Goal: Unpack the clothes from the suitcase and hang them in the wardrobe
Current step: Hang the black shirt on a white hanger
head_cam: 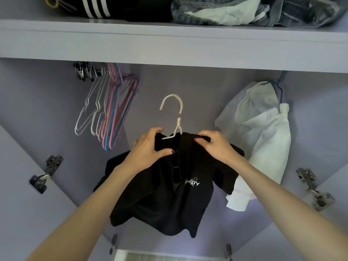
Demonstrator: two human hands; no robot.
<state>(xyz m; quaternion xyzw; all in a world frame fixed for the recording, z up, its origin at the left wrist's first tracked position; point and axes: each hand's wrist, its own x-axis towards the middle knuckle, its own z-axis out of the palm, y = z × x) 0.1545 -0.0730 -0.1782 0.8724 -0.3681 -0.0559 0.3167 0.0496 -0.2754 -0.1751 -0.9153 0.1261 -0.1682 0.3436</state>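
Gripping black shirt [165, 189], both hands curled

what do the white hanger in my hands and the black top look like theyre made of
White hanger: seemingly thin wire with a matte white coating, judging by its slim, twisted neck. Black top: soft matte knit, maybe cotton jersey; it drapes limply in folds and carries a white print.

Black top [165, 194] with white print, white hanger [174, 113], lilac wardrobe [169, 48], white garment [263, 140]

A single head-worn camera looks forward and upward into the open wardrobe [169, 80], close beneath its shelf [169, 42].
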